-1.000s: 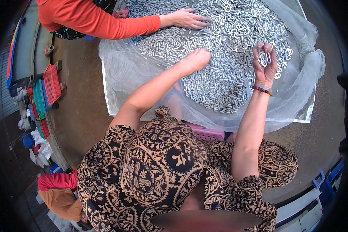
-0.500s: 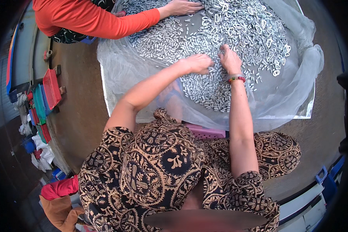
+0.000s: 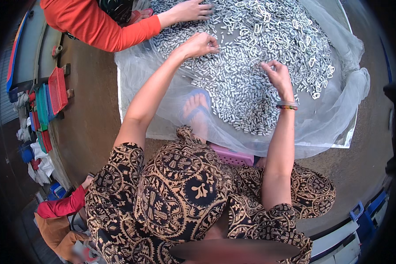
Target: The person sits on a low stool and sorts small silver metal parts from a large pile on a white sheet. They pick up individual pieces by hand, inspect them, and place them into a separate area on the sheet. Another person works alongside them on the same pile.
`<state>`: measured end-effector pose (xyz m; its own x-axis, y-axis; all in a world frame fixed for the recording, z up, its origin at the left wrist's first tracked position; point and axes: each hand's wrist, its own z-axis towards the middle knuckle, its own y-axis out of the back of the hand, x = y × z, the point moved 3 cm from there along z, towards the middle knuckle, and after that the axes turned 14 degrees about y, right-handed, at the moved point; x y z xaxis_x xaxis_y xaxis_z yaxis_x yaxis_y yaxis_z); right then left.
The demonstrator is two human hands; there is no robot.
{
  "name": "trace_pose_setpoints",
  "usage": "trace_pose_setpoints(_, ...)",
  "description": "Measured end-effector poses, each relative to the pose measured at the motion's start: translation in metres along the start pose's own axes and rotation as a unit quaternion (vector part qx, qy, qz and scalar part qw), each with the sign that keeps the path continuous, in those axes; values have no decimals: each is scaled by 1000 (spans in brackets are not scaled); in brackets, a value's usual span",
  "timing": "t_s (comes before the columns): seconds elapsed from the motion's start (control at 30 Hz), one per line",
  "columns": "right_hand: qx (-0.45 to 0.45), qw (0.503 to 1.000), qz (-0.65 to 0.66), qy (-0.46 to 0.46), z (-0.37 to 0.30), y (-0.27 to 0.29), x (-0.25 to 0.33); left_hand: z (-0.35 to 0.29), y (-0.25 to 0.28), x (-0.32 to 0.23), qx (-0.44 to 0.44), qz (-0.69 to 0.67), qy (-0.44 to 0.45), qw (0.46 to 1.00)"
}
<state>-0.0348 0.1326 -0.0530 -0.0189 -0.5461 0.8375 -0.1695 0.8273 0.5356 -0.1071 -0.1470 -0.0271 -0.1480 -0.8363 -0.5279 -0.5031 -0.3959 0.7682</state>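
Observation:
Small silver metal cylinders (image 3: 246, 101) lie in a wide heap on a translucent sheet. Among them, mostly toward the far right, are loop-shaped metal links (image 3: 295, 24). My left hand (image 3: 199, 45) hovers over the heap's left part, its fingers curled together at the tips; whether a small piece is between them cannot be seen. To the right, my right hand (image 3: 279, 79), with bracelets at the wrist, is just above the cylinders, thumb and forefinger apart. A co-worker's hand (image 3: 191, 11) rests over the far left of the heap.
The translucent sheet (image 3: 330, 127) bunches along the right side. My sandalled foot (image 3: 197, 105) shows through its near edge, beside a pink plastic stool (image 3: 233, 156). A red basket (image 3: 58, 90) stands left on the brown floor. Another person's red sleeve (image 3: 64, 202) is at lower left.
My hands have moved apart: the left went up and left, the right shifted right and slightly nearer. The co-worker's hand has moved left. The view has shifted slightly.

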Motion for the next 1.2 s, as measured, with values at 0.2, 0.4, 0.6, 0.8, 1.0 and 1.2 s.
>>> trace_pose_setpoints(0.2,-7,880,471,-68,-12,21,23,7,-10,-35,197,-540,90,813)
trace_pose_setpoints(0.4,-35,864,501,-36,-2,4,13,8,-22,-41,217,-728,-39,649)
trace_pose_setpoints(0.6,-13,975,-207,83,11,-38,-8,35,-58,-32,105,-358,162,913)
trace_pose_setpoints(0.8,-23,981,-188,45,13,-48,-15,37,-85,-35,-58,-17,29,998)
trace_pose_setpoints(1.0,-34,801,597,6,13,-10,16,31,-79,-31,-57,-26,18,998)
trace_pose_setpoints(1.2,-91,777,623,12,15,14,27,29,-83,-46,44,52,33,997)
